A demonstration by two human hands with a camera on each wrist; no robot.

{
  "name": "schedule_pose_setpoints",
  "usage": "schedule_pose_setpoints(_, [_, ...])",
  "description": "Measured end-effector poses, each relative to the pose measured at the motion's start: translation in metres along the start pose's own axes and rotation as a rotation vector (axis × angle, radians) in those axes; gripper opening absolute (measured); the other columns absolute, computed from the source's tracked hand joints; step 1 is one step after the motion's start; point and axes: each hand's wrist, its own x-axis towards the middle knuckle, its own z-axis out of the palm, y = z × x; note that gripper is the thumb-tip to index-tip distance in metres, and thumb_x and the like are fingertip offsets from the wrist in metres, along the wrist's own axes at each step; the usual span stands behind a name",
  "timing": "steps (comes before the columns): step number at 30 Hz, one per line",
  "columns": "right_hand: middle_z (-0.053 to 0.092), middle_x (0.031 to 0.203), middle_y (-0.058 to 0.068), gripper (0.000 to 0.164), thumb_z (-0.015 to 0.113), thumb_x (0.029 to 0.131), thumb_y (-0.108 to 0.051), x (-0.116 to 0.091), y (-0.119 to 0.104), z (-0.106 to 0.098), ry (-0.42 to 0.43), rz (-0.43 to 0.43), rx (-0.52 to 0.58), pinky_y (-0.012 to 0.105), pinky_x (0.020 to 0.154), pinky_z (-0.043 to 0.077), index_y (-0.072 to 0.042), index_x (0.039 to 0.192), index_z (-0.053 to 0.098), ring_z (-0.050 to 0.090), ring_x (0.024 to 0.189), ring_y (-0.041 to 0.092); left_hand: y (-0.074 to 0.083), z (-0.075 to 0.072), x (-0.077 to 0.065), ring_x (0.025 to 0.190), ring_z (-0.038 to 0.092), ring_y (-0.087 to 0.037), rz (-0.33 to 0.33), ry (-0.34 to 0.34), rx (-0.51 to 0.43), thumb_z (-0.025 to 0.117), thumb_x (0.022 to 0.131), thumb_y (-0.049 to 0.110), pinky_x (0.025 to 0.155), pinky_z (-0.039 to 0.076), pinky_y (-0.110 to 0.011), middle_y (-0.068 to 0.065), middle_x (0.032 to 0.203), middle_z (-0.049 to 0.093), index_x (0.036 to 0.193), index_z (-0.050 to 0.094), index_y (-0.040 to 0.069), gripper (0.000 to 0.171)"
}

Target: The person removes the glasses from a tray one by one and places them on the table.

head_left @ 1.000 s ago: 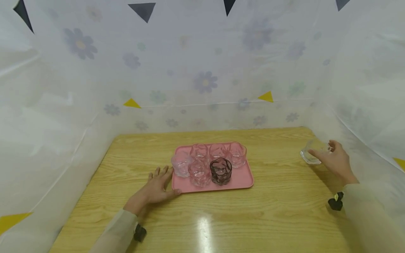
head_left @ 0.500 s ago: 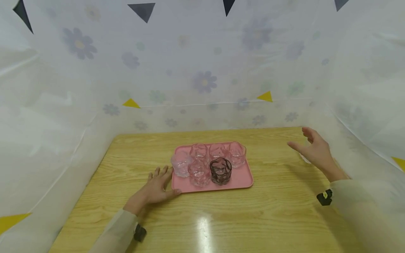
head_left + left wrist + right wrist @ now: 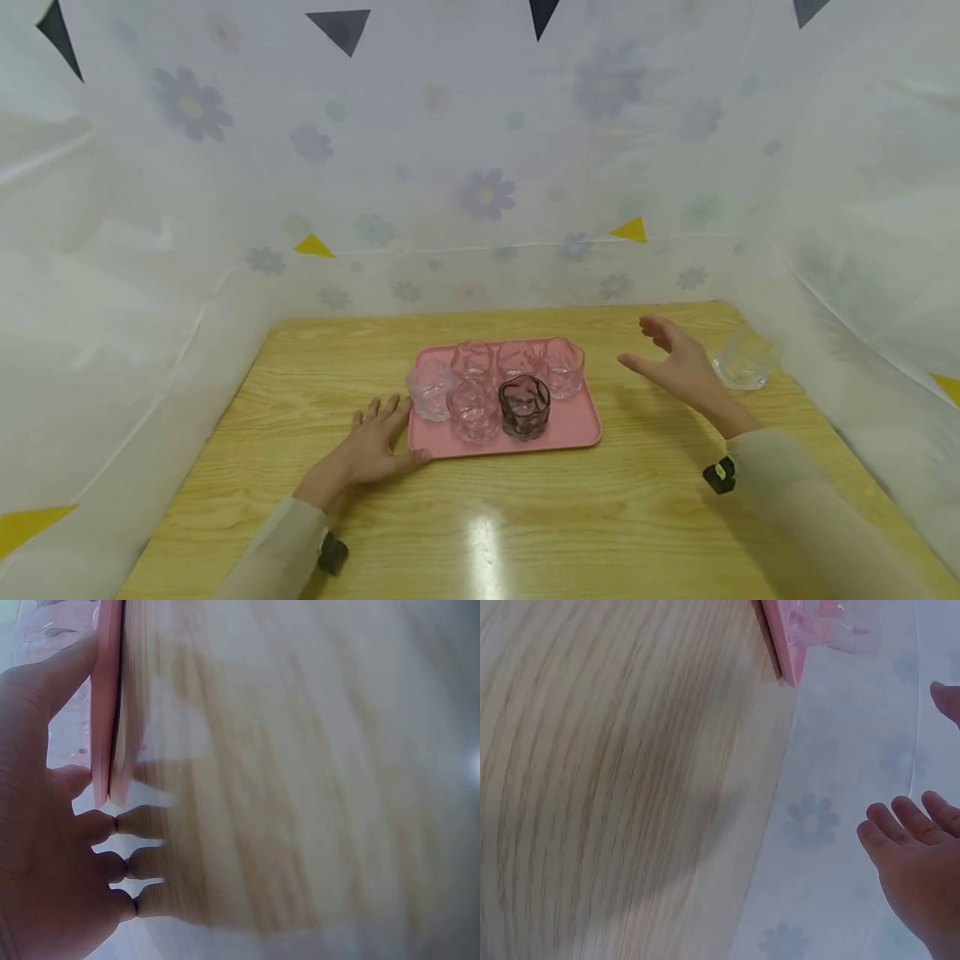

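A pink tray (image 3: 573, 429) lies mid-table in the head view, bearing several wavy-sided glasses. Most are clear, like the glass (image 3: 561, 368) at its back right corner; a dark smoky glass (image 3: 524, 407) stands at the front. My left hand (image 3: 371, 446) rests at the tray's left end, thumb by the front corner and fingers spread, as the left wrist view also shows around the tray's edge (image 3: 107, 705). To the right of the tray my right hand (image 3: 678, 367) is in the air, fingers relaxed and apart, with nothing in it. Behind it a clear glass (image 3: 742, 367) stands on the table.
The wooden table (image 3: 540, 525) is enclosed at the back and sides by pale flower-printed sheeting (image 3: 420, 167). The lone glass stands near the right side sheet. Black wrist devices sit at both cuffs.
My right hand has let go of the clear glass at the far right and moved left toward the tray. The left hand and the tray have stayed in place.
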Motion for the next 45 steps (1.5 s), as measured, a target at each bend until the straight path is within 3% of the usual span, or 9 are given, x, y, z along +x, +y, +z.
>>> schedule_pose_setpoints(16, [0.05, 0.156, 0.028, 0.088, 0.084, 0.092, -0.036, 0.016, -0.021, 0.066, -0.079, -0.078, 0.08, 0.058, 0.12, 0.042, -0.001, 0.16, 0.039, 0.05, 0.144, 0.046, 0.001, -0.001, -0.001, 0.158, 0.002, -0.059, 0.005, 0.008, -0.013, 0.063, 0.094, 0.069, 0.124, -0.001, -0.078, -0.029, 0.173, 0.014, 0.169, 0.021, 0.008, 0.105])
schedule_pose_setpoints(32, [0.052, 0.155, 0.026, 0.091, 0.085, 0.09, -0.037, 0.024, -0.021, 0.089, -0.128, -0.059, 0.1, 0.056, 0.108, 0.054, 0.0, 0.159, 0.039, 0.06, 0.132, 0.045, 0.002, -0.002, -0.002, 0.158, 0.003, -0.059, 0.003, 0.01, -0.004, 0.062, 0.094, 0.069, 0.124, 0.0, -0.077, -0.028, 0.173, 0.015, 0.168, 0.021, 0.007, 0.105])
schedule_pose_setpoints(45, [0.058, 0.144, 0.025, 0.083, 0.087, 0.089, -0.03, 0.022, -0.019, 0.097, -0.106, -0.043, 0.11, 0.051, 0.103, 0.059, -0.002, 0.155, 0.044, 0.065, 0.126, 0.043, 0.002, -0.001, -0.002, 0.158, 0.003, -0.06, 0.01, 0.009, -0.01, 0.063, 0.094, 0.069, 0.123, 0.0, -0.079, -0.029, 0.173, 0.015, 0.168, 0.021, 0.006, 0.105])
